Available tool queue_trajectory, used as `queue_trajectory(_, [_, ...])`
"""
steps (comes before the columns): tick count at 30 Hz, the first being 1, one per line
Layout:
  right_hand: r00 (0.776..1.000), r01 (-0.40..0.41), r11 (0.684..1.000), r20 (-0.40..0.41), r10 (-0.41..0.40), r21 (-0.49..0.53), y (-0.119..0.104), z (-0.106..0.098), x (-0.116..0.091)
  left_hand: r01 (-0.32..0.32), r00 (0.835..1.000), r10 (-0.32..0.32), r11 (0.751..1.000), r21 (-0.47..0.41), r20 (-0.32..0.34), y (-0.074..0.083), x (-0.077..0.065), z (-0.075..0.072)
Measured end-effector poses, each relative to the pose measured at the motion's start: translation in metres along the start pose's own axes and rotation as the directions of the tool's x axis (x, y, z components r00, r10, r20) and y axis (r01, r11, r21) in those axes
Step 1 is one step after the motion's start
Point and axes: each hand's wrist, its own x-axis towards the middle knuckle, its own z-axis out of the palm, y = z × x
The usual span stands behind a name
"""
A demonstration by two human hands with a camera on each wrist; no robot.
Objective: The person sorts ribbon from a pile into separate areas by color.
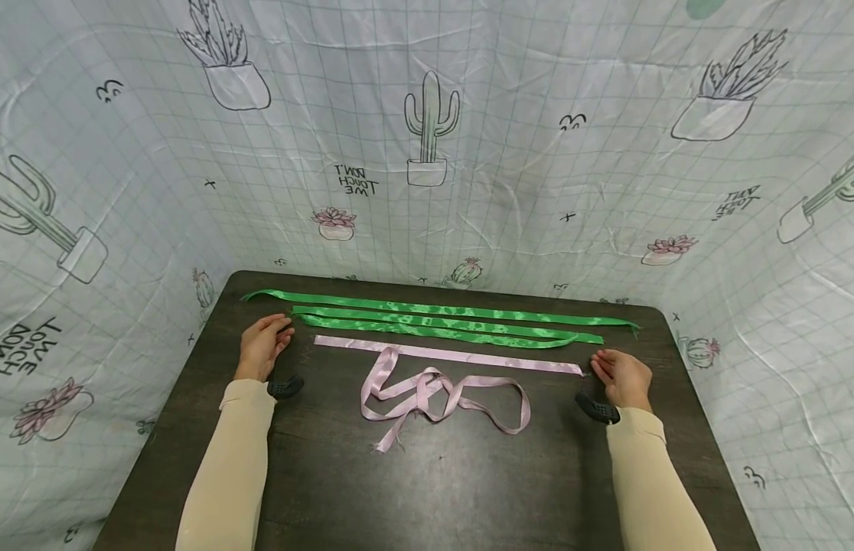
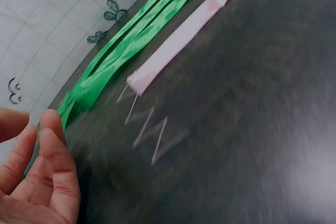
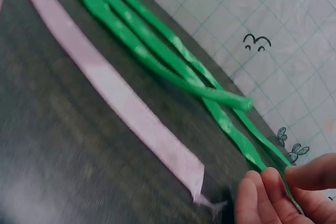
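Note:
Three green satin ribbon strips (image 1: 427, 322) lie side by side across the table. Their left ends bunch near my left hand (image 1: 263, 344), whose fingertips are at the frayed tip; in the left wrist view the thumb and fingers (image 2: 59, 156) are bent loosely with a gap between them. My right hand (image 1: 625, 376) is just in front of the right end of a green strip, fingers (image 3: 273, 187) and thumb apart in the right wrist view. In front of the green strips lies a straight pink ribbon (image 1: 448, 354), its frayed right end close to my right hand.
A loosely looped pink ribbon (image 1: 427, 394) lies nearer to me on the dark wooden table (image 1: 427, 490). White cloth (image 1: 510, 153) printed with cacti and a grid hangs behind the table and along both sides. Dark wrist cameras (image 1: 285, 387) sit on both wrists.

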Motion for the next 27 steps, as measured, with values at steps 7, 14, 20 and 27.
queue_trajectory(7, [0.978,0.209,0.958,0.035,-0.206,-0.195,0.012,-0.004,-0.011,-0.077,0.997,0.075,0.992,0.095,0.025,-0.005,-0.019,-0.009])
queue_trajectory(14, [0.887,0.461,0.710,0.256,-0.385,-0.533,0.023,0.014,-0.038,-0.253,0.965,0.215,0.918,0.305,0.153,-0.014,-0.048,0.009])
queue_trajectory(20, [0.763,0.628,0.365,0.450,-0.464,-0.688,0.037,0.025,-0.053,-0.426,0.899,0.331,0.811,0.400,0.287,-0.030,-0.070,0.035])
queue_trajectory(27, [0.659,0.726,0.158,0.610,-0.440,-0.669,0.058,0.038,-0.069,-0.583,0.810,0.432,0.668,0.462,0.397,-0.039,-0.093,0.058])
